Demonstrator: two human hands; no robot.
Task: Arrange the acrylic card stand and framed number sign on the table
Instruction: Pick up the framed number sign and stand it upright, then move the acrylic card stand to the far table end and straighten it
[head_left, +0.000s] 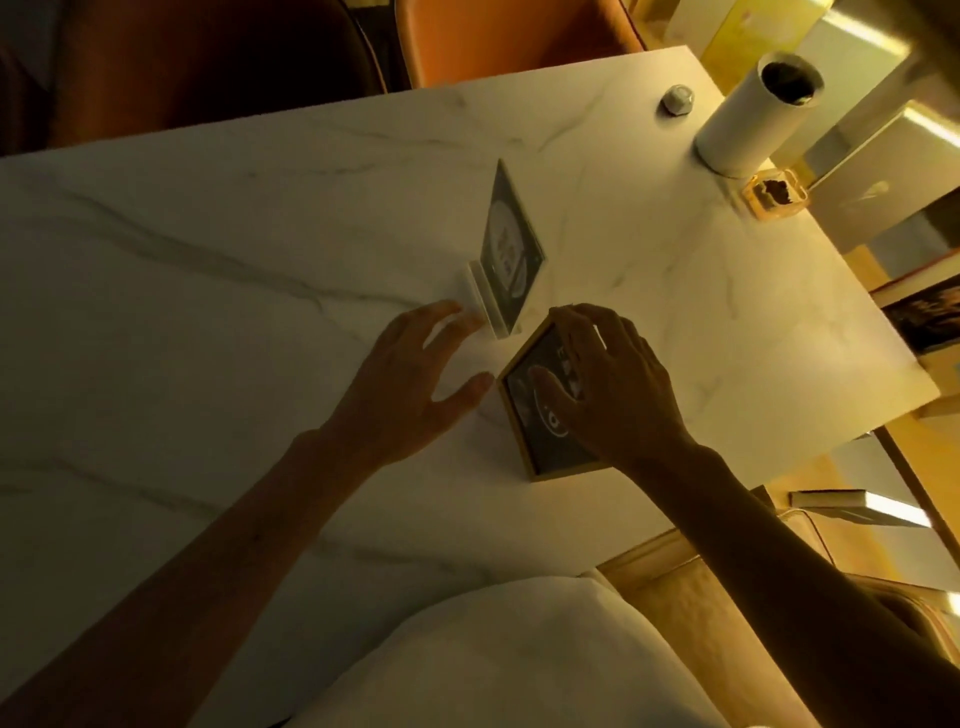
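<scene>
Framed number sign (545, 410), gold-edged and dark-faced, propped upright on the counter (208, 249) just in front of the acrylic card stand (506, 260), near corner almost touching the stand's clear base. Gripped by the right hand (613, 384), fingers over the top edge and thumb pressed on the glass face, so clearly grasping the frame. Left hand (415, 379) released, fingers spread and hovering just left of the sign, fingertips close to the stand's base but apparently not touching it. Probably mid-placement of the sign: settled on its bottom edge, not yet let go. Next move likely calling for a small turn or slide to line the frame up beside the stand, then a gentle release without tipping it. Little room between the two pieces, so risk of knocking the thin stand with the frame's corner or the spread left fingers. Well beyond the stand, toward the counter's far right corner: a white cylinder (753, 119), a small grey knob (677, 101), and an amber glass holder (774, 195), all clear of the working spot. Chairs (519, 36) behind the far edge.
</scene>
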